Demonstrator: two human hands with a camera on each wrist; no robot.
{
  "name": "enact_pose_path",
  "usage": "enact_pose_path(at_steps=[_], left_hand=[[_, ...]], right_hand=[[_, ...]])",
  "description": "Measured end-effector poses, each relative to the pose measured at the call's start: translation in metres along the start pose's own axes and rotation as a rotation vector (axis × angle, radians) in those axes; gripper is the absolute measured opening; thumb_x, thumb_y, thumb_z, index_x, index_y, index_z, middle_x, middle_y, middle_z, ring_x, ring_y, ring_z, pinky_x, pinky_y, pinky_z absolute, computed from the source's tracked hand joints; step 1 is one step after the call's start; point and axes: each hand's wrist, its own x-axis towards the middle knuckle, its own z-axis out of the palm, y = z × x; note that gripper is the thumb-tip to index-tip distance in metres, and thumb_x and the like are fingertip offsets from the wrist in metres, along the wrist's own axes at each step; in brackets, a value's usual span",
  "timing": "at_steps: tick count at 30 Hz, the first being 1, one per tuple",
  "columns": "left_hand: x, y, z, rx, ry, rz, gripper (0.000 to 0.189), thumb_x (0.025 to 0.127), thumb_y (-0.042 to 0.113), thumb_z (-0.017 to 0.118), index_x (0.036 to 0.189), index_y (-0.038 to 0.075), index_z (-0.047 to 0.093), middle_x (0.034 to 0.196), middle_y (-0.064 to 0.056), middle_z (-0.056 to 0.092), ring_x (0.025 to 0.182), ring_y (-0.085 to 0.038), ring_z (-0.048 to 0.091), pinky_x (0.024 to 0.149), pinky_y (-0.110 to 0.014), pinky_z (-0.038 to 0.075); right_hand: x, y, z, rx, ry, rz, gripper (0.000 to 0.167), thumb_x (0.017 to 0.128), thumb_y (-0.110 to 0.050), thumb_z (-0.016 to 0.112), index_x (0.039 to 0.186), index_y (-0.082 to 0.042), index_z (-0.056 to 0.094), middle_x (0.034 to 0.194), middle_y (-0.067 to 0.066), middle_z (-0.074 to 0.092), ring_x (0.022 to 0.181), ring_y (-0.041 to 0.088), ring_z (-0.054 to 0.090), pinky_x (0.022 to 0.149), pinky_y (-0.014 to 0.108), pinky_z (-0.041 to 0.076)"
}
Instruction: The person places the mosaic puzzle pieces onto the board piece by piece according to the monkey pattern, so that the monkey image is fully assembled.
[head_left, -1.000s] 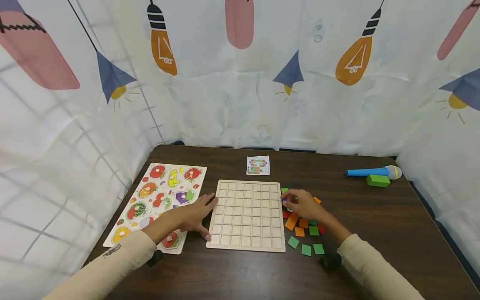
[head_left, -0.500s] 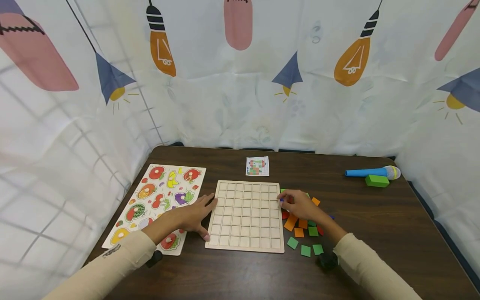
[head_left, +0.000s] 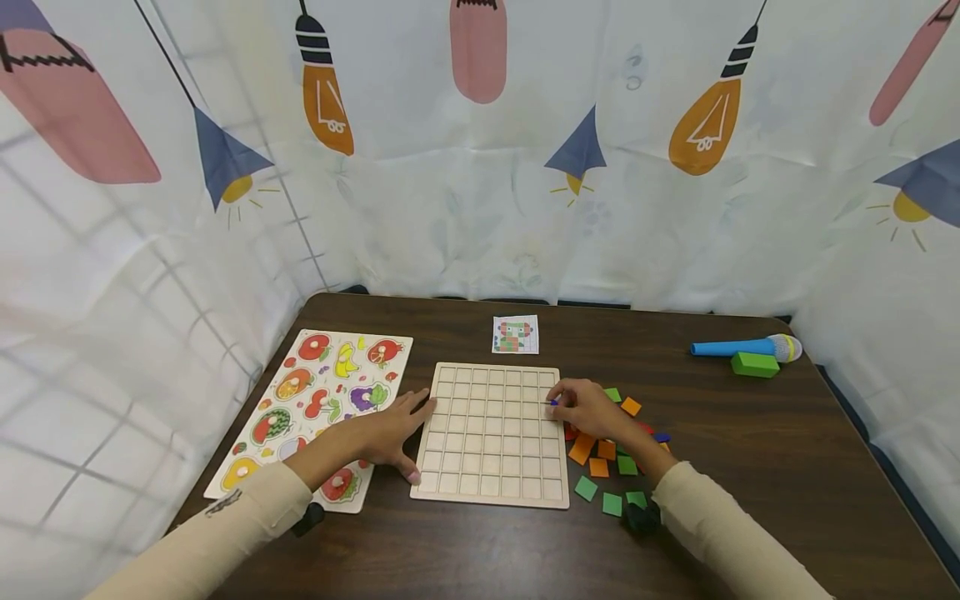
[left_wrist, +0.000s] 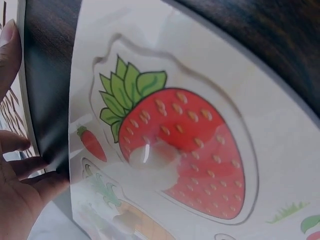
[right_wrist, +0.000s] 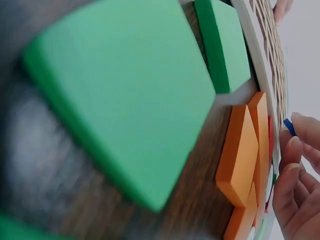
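Observation:
A pale wooden grid board [head_left: 491,454] lies mid-table, its square cells bare. Along its left edge my left hand [head_left: 393,433] rests with fingers spread, thumb at the lower left corner. My right hand [head_left: 588,408] pinches a small blue tile [head_left: 553,403] over the board's right edge; in the right wrist view the blue tile [right_wrist: 289,127] shows between thumb and finger. Below and beside that hand lie loose tiles: orange tiles [head_left: 581,447], green tiles [head_left: 612,504] and a red tile [head_left: 571,432], some of them partly hidden by the hand and forearm.
A fruit puzzle board [head_left: 401,354] lies at the left, partly under my left forearm. Behind the grid board is a small pattern card [head_left: 515,334]. A blue toy microphone [head_left: 735,346] and a green block [head_left: 754,365] lie at the back right. A printed curtain [head_left: 465,217] hangs behind the table.
My right hand has moved left with the blue tile, from beside the grid board to over its right edge. My left hand has stayed in place.

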Motion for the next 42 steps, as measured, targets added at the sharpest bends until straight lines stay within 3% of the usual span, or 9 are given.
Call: enact_pose_path(at_steps=[7,16,23,42], left_hand=[[0.0000,-0.0004,0.0010,0.004,0.009,0.007,0.121,0.071,0.053,0.085,0.160,0.004,0.019,0.167,-0.023,0.010,0.154,-0.045,0.010,0.116,-0.057,0.032],[0.0009,-0.0006,0.0014,0.000,0.002,-0.006,0.121,0.070,0.053,0.085,0.160,0.006,0.019,0.167,-0.021,0.009,0.154,-0.044,0.009,0.117,-0.057,0.031],[0.0014,-0.0009,0.0024,0.000,0.003,-0.013,0.122,0.070,0.053,0.086,0.161,0.007,0.020,0.167,-0.020,0.010,0.154,-0.043,0.010,0.116,-0.057,0.032],[-0.0004,0.0015,-0.0019,-0.012,-0.005,-0.008,0.120,0.071,0.052,0.086,0.160,0.006,0.020,0.167,-0.021,0.010,0.154,-0.044,0.010,0.116,-0.058,0.032]], right_hand=[[0.0050,-0.0048,0.0069,-0.082,0.016,0.018,0.017,0.092,-0.019,0.074,0.107,-0.011,0.074,0.081,-0.002,0.063,0.070,0.014,0.054,0.062,0.026,0.043],[0.0038,-0.0053,0.0037,-0.155,0.021,0.029,0.028,0.090,-0.026,0.076,0.113,-0.010,0.073,0.082,-0.004,0.062,0.070,0.012,0.053,0.062,0.025,0.044],[0.0006,-0.0005,-0.0004,-0.207,0.020,0.014,0.016,0.089,-0.020,0.075,0.102,-0.011,0.074,0.079,-0.005,0.059,0.068,0.011,0.050,0.060,0.024,0.040],[0.0029,-0.0079,-0.0007,-0.216,0.013,0.063,0.015,0.090,-0.019,0.075,0.103,-0.013,0.078,0.079,-0.005,0.062,0.070,0.011,0.053,0.062,0.026,0.043]])
